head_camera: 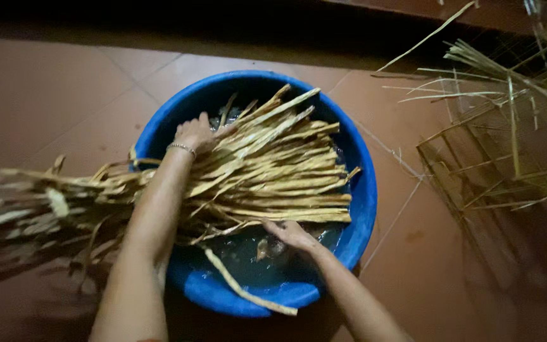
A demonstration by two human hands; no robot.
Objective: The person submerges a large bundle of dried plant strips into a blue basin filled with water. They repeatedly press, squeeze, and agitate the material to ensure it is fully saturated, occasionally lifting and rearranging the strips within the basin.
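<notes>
Fibre strips (267, 171), a long tan bundle, lie across the blue basin (365, 190), ends soaking. Right hand (289, 233) at five o'clock grips the bundle's underside; left hand (194, 134) at ten o'clock presses flat on top, holding it down.

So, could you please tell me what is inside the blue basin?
The blue basin holds water and the ends of a bundle of dried strips. Both hands rest there. The strips cover the bottom beneath them.

Blue basin (356, 164) (glossy), tan dried strips (273, 171), reddish-brown tiled floor (45, 95).
</notes>
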